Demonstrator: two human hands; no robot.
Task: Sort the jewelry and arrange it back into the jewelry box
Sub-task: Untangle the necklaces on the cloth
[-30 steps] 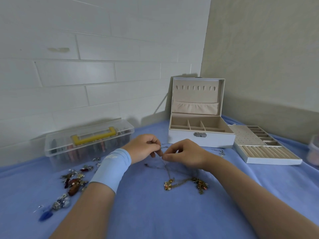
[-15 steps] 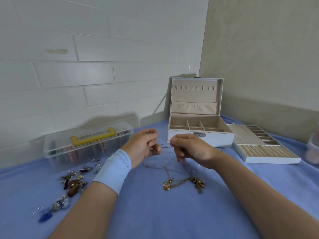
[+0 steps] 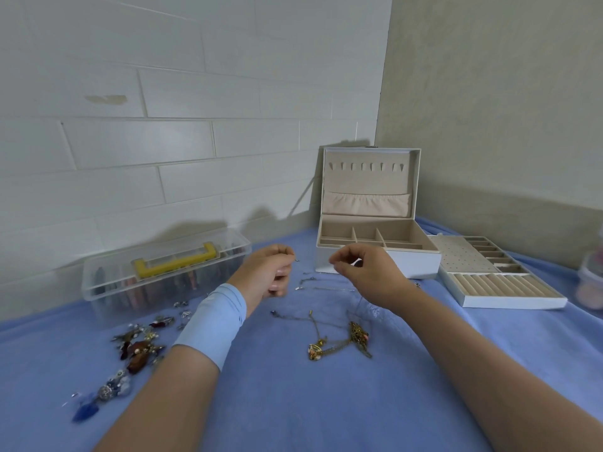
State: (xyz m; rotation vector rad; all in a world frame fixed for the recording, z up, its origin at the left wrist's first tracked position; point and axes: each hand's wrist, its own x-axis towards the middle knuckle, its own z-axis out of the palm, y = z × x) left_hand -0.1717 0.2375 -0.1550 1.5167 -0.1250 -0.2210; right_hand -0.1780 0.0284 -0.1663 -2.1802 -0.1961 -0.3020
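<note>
Risks, biggest first. The box (image 3: 419,265) stands open at the back against the wall, lid upright, and its compartments appear to hold nothing, so most of the sorting looks undone. A chain carried there could be dropped short or laid across a divider.

The gold necklaces (image 3: 339,345) lie bunched on the cloth (image 3: 293,402) between the forearms, below the hands. A faint strand seems to run down from the right hand toward them. If so, the bunch could be dragged along or knotted tighter by any further lift.

A thin chain (image 3: 296,260) is pinched at its end between thumb and forefinger of the left hand (image 3: 264,272), with the other fingers curled in. The right hand (image 3: 365,272) is also pinched shut on something fine, judged to be the same chain. The span between the hands is too thin to trace. A link could be snapped by a hard pull, or an end lost from so small a grip.

Around: a clear case (image 3: 107,282) with a yellow handle is set far left by the wall. The tray (image 3: 509,303) sits just right of the box, out of it. Earrings (image 3: 137,349) are scattered left of the left forearm, well apart from the box. A silver chain (image 3: 306,282) lies loose under the hands. A small tub (image 3: 592,282) is cut off at the right edge.

In the way: the box front is partly covered by the right hand, and the loose chains lie in the path to the box.
</note>
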